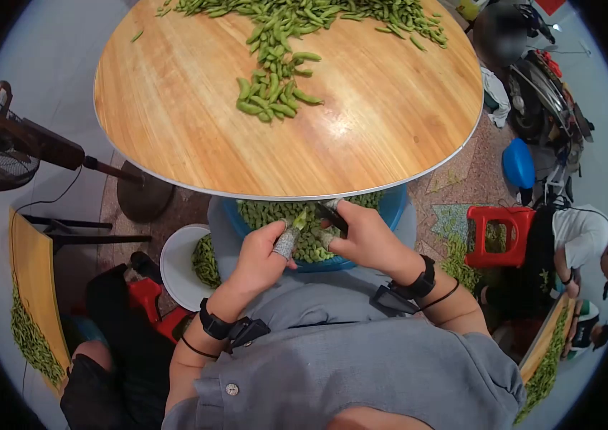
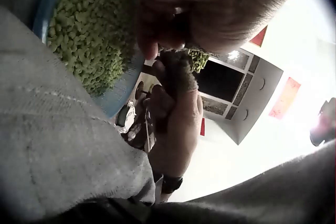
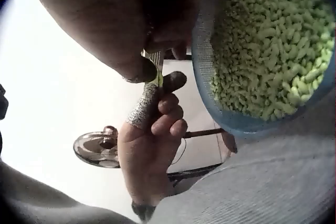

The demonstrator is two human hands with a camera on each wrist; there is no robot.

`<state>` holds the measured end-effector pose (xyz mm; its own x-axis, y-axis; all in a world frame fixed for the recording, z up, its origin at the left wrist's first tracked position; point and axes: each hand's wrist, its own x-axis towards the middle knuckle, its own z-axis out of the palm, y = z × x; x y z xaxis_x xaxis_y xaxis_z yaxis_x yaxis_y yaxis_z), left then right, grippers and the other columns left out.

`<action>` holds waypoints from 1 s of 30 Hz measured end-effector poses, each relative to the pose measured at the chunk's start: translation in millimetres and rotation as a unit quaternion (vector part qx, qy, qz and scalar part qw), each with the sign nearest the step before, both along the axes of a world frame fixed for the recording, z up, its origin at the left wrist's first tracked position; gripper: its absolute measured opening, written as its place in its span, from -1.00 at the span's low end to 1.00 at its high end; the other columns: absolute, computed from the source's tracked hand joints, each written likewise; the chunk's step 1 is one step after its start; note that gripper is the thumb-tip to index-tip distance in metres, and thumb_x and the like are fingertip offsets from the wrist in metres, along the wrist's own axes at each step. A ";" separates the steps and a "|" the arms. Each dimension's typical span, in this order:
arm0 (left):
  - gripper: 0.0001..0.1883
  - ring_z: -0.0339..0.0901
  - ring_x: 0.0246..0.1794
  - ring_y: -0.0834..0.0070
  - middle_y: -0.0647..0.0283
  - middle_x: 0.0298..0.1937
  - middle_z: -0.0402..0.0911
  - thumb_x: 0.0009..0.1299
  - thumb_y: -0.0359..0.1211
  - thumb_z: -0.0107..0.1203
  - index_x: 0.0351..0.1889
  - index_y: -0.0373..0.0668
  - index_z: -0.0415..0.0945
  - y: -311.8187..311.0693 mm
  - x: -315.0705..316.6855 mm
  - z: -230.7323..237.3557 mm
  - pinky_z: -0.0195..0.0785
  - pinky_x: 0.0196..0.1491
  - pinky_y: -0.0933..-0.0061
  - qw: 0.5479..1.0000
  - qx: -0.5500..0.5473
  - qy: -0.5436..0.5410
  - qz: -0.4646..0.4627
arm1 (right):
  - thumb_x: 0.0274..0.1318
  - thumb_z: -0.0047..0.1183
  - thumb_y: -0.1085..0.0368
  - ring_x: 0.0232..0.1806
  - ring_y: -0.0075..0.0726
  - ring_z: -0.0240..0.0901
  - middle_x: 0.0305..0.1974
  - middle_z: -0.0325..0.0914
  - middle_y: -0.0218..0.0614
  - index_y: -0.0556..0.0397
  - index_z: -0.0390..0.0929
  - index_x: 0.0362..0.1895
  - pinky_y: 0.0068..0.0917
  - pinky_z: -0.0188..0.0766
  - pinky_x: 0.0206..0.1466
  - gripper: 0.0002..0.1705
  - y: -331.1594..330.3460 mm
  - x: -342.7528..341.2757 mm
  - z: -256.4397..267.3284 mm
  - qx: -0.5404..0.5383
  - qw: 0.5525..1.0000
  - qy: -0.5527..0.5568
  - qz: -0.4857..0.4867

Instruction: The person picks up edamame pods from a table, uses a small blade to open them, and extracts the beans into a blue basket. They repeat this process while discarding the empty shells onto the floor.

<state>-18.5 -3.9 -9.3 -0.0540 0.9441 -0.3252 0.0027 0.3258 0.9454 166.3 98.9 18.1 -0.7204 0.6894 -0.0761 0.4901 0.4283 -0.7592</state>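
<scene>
Over a blue basin (image 1: 395, 209) of green beans (image 1: 257, 213), my left hand (image 1: 259, 259) pinches a green pod (image 1: 300, 219) between thumb and finger. My right hand (image 1: 370, 235) grips a black-handled tool (image 1: 333, 216) close beside it. Grey speckled wrapping covers the left thumb (image 1: 286, 243). In the right wrist view, the left hand (image 3: 149, 148) holds the pod (image 3: 159, 80) against a flat ridged piece (image 3: 154, 58) below the right hand (image 3: 115, 19). The left wrist view has the left hand (image 2: 220, 8) above the right hand (image 2: 178, 134), their fingertips dark and partly hidden.
A round wooden table (image 1: 175, 107) with piled pods (image 1: 271, 93) stands just ahead. To the left are a white bucket (image 1: 176, 266) and a fan (image 1: 3, 154). A red stool (image 1: 519, 236), blue bowl (image 1: 518, 163) and seated people are to the right.
</scene>
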 end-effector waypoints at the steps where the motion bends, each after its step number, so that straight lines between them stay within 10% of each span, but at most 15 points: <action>1: -0.82 0.55 -0.49 0.46 0.14 -0.44 0.48 0.21 -0.62 -0.14 -0.23 -0.37 0.41 -0.9 0.2 0.1 0.45 -0.51 0.50 1.000 0.017 0.007 0.002 | -0.12 0.14 0.37 -0.42 -0.08 0.49 -0.43 0.51 -0.06 0.19 0.46 -0.27 -0.35 0.41 -0.33 -0.73 -0.3 -1.7 1.4 -0.070 0.997 0.020 -0.015; 5: -0.84 0.55 -0.47 0.34 0.10 -0.46 0.48 0.24 -0.58 -0.09 -0.23 -0.33 0.44 -3.6 -1.7 -0.6 0.43 -0.48 0.43 0.997 0.053 0.062 0.015 | -0.09 0.10 0.33 -0.42 0.14 0.46 -0.47 0.48 0.01 0.18 0.45 -0.29 -0.23 0.40 -0.36 -0.75 -4.6 -9.3 6.3 0.004 0.998 0.066 0.001; 7: -0.88 0.53 -0.49 0.32 0.10 -0.48 0.46 0.23 -0.53 0.01 -0.27 -0.33 0.44 -11.8 -14.2 -7.4 0.40 -0.42 0.38 0.945 0.153 0.283 0.058 | -0.08 0.10 0.32 -0.42 0.14 0.46 -0.47 0.48 0.01 0.16 0.45 -0.28 -0.22 0.40 -0.36 -0.76 5.9 -11.3 15.3 0.021 0.997 0.069 0.004; 9: -0.86 0.47 -0.40 -0.04 -0.06 -0.43 0.47 0.24 -0.49 0.02 -0.25 -0.28 0.45 -24.0 -30.8 -2.8 0.35 -0.35 0.14 0.936 0.133 0.319 0.068 | -0.06 0.11 0.31 -0.40 0.14 0.45 -0.46 0.46 0.00 0.11 0.46 -0.30 -0.19 0.39 -0.36 -0.78 21.4 -17.9 34.9 0.026 0.997 0.067 -0.024; 19: -0.65 0.46 -0.12 -0.07 -0.11 -0.09 0.48 0.01 -0.60 0.05 -0.17 -0.33 0.44 -101.0 -72.9 -0.5 0.40 -0.14 0.10 0.776 -0.162 0.607 0.065 | -0.04 0.15 0.22 -0.37 0.21 0.43 -0.44 0.50 0.01 0.14 0.49 -0.29 -0.15 0.38 -0.31 -0.73 145.4 -80.0 -2.9 0.356 0.928 0.084 -0.074; 26: -0.71 0.57 -0.27 0.17 0.05 -0.28 0.58 0.24 -0.54 -0.03 -0.07 -0.31 0.48 -15.6 -31.8 19.7 0.42 -0.19 0.34 0.950 0.150 0.272 0.047 | -0.02 0.11 0.25 -0.42 0.11 0.47 -0.49 0.50 -0.03 0.12 0.46 -0.35 -0.19 0.40 -0.36 -0.79 80.0 -50.0 23.1 0.205 0.972 0.061 -0.098; 30: -0.78 0.57 -0.32 0.52 0.22 -0.27 0.62 0.37 -0.48 -0.09 -0.09 -0.29 0.50 33.2 7.0 30.6 0.42 -0.27 0.53 0.992 0.090 -0.040 0.079 | -0.09 0.17 0.30 -0.49 0.03 0.46 -0.52 0.48 -0.09 0.14 0.46 -0.30 -0.26 0.37 -0.43 -0.75 14.1 -18.7 19.4 0.050 0.982 0.148 -0.105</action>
<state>-11.6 29.3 21.3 -0.1864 0.9692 -0.1608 -0.1125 0.1416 0.9835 147.5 112.9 37.5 -0.5413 0.8191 0.1902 0.3403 0.4202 -0.8412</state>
